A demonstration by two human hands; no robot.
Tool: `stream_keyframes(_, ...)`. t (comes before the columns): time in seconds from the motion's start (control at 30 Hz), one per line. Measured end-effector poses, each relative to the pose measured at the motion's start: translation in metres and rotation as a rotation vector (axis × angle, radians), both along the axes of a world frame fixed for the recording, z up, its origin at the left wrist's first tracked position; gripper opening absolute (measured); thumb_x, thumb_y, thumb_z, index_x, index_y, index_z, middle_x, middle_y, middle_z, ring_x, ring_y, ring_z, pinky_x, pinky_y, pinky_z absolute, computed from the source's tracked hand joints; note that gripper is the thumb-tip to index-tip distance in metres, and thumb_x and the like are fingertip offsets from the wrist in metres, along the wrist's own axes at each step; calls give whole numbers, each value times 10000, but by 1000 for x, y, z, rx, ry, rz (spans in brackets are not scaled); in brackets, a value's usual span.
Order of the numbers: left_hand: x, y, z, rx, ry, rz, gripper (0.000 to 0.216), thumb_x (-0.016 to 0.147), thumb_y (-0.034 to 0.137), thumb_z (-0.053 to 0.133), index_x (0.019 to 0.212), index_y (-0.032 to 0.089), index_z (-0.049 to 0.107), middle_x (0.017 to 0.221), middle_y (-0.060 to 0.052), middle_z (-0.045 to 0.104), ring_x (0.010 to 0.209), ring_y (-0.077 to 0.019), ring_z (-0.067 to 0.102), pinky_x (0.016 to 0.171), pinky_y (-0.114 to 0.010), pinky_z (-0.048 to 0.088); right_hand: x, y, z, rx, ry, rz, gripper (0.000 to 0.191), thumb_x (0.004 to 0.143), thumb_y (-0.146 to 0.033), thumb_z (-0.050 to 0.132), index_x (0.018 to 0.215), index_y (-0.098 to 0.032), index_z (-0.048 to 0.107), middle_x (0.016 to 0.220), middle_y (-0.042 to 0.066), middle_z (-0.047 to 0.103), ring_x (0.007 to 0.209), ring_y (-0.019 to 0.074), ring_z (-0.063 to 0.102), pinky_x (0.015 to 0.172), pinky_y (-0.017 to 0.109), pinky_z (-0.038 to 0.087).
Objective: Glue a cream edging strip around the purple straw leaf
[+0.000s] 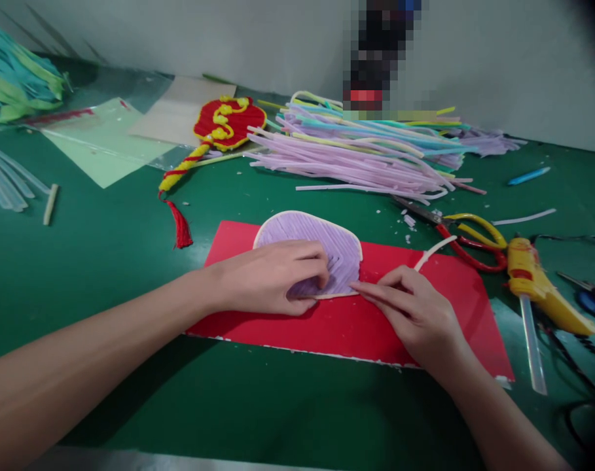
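A rounded fan-shaped panel (343,258), covered in rows of lilac pipe cleaner, lies on a red board (297,330). A cream pipe cleaner (435,252) runs along the panel's edge, and its loose end sticks up behind my right hand. My left hand (282,275) lies over the panel with curled fingers, its thumb at the near edge, gripping the panel there. With thumb and fingers pinched together, my right hand (415,317) holds the cream pipe cleaner against the panel's lower right corner. My palm hides the panel's left part.
Scissors (474,239) and a yellow glue gun (537,291) with a glue stick lie at right. Behind are a heap of pastel pipe cleaners (346,154) and a red-and-yellow fan (228,124) with a tassel. Clear glue sticks (7,180) lie at left.
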State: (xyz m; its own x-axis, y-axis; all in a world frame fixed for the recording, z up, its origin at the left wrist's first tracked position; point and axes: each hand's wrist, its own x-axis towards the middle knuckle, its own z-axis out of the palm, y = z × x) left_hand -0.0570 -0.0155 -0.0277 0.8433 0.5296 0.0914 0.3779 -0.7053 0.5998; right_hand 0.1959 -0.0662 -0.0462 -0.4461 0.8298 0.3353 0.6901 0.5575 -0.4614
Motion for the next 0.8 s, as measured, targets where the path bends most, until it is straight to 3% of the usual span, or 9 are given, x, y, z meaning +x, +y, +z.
stream_keyframes(0.2,1,7,1,-97,-8,1,130,885,173,491,939,193,607,1021,-37,602,945,-145,564,816,-255,416,1,0,0,1,-19,1,311,888,-130,514,1074,-284,711,763,36,578,691,137,546,580,272,456)
stream_keyframes(0.8,11,18,2,-146,40,32,90,790,85,617,822,169,627,820,23,620,714,-88,545,630,-197,359,0,0,0,21,-23,8,309,884,-114,516,1056,-272,718,775,36,581,696,135,553,589,271,454)
